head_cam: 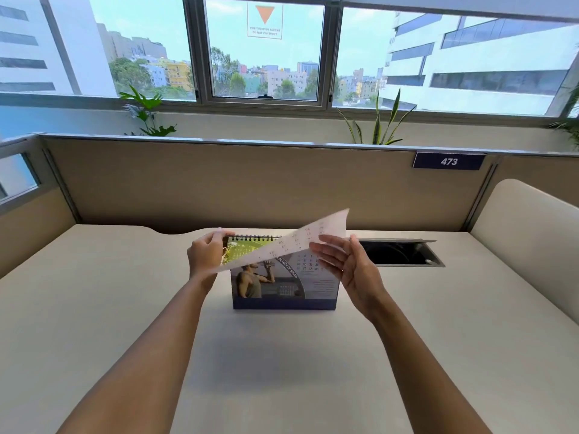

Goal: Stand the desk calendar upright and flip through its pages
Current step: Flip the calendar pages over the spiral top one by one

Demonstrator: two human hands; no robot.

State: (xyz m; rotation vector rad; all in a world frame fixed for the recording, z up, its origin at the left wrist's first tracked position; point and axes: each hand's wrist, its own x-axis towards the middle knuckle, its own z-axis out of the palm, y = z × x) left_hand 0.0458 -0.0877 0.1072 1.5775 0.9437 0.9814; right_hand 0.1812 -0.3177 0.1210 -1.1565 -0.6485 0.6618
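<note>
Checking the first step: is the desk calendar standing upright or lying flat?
Upright. The desk calendar stands on its blue base on the desk, spiral binding on top, one page lifted mid-flip.

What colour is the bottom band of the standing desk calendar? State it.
Dark navy blue, on the spiral-bound desk calendar; head view.
</note>
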